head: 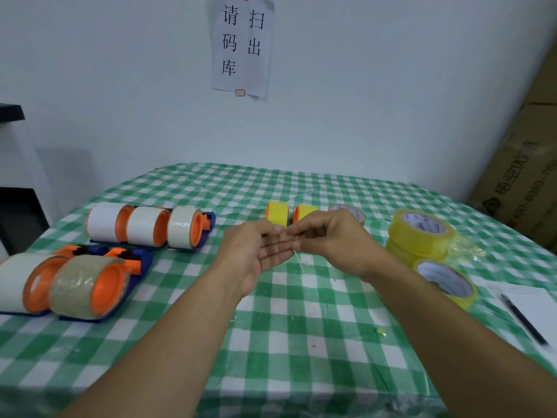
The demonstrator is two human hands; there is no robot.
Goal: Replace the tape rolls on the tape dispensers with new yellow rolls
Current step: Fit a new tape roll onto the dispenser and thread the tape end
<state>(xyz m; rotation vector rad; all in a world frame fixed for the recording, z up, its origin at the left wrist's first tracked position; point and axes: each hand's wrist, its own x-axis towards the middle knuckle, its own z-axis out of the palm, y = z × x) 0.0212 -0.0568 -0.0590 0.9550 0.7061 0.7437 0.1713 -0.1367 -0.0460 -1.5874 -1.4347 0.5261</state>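
The right hand (pixel 328 236) curls its fingertips against the released, palm-up left hand (pixel 259 251); whether it pinches anything cannot be told. Right of it, stacked glossy yellow tape rolls (pixel 420 233) lie flat on the desk (pixel 301 327), cores upward.

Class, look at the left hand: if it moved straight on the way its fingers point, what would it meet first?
The right hand. Its curled fingertips sit right at the tips of the left hand and seem to touch them, though depth is unclear.
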